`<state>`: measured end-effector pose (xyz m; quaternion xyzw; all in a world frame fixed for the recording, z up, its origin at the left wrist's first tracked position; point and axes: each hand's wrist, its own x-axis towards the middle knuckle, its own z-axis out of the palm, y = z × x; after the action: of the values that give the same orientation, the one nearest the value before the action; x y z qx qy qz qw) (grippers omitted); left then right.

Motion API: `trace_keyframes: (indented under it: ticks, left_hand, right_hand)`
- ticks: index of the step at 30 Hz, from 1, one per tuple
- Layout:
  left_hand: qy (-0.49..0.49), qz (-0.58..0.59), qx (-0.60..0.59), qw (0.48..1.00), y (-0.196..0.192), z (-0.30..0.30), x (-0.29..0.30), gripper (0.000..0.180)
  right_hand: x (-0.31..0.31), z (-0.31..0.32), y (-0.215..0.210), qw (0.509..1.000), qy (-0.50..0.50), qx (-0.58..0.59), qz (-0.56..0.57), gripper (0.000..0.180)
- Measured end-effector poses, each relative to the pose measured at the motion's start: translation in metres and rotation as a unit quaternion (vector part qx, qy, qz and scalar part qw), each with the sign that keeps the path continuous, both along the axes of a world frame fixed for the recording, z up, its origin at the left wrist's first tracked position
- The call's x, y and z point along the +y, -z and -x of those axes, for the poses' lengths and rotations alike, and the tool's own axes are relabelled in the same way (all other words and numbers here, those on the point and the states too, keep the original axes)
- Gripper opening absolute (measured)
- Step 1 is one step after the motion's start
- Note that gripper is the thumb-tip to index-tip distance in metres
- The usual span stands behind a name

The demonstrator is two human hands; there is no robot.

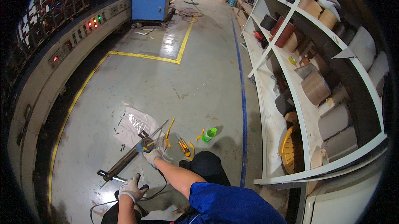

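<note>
Blue sleeve: nearest the head camera, my blue sleeve [232, 203] fills the lower edge, since I am crouched low beside the work, a black-clad knee [210, 168] just ahead of it.
Right hand: my gloved right hand [152, 156] is wrapped around a blue tool [141, 145] with a round face; the glove's back is toward me, so I cannot tell how each fingertip sits.
Tool's place: over the metal bar [121, 163], just beside the upper clamp [143, 134]; I cannot tell if it touches the metal.
Left hand: my gloved left hand [131, 190] has its thumb set apart and fingers loosely spread, pinching nothing that I can see, close to the lower clamp [106, 177]; contact is unclear.
Clamps: one near each end of the bar, probably so that it will not slip or twist on the floor.
Cable: a dark cable [165, 181] loops beside my right forearm, away from the bar, perhaps for safety.
Pale sheet: a crumpled pale sheet [139, 118] lies partly under the bar's far end, maybe just dropped there.
Within reach: a yellow cutter [184, 147] and a green bottle [209, 134] rest to the right, handy for my right arm.
Shelving: white shelving [268, 141] stands farther right, holding rolls.
</note>
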<state>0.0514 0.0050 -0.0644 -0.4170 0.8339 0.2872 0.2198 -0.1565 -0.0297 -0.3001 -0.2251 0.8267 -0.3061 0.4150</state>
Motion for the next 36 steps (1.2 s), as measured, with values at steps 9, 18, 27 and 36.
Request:
trace_keyframes:
  ticks: [9, 18, 27, 36]
  left_hand:
    - [-0.004, -0.018, 0.037, 0.999, 0.02, 0.006, 0.004, 0.08]
    - [-0.023, -0.014, 0.039, 0.999, 0.046, 0.003, -0.005, 0.086]
    - [-0.076, 0.043, 0.005, 0.996, 0.105, -0.077, -0.043, 0.08]
    - [0.004, 0.468, 0.236, 0.851, -0.027, 0.015, 0.022, 0.058]
  right_hand:
    - [0.019, 0.017, -0.005, 0.999, 0.012, 0.028, -0.023, 0.062]
    - [0.041, 0.018, -0.06, 1.0, -0.008, -0.001, -0.003, 0.059]
    - [0.03, 0.018, -0.07, 0.995, -0.071, 0.001, 0.065, 0.059]
    - [0.052, -0.002, -0.136, 0.993, -0.101, 0.01, 0.056, 0.054]
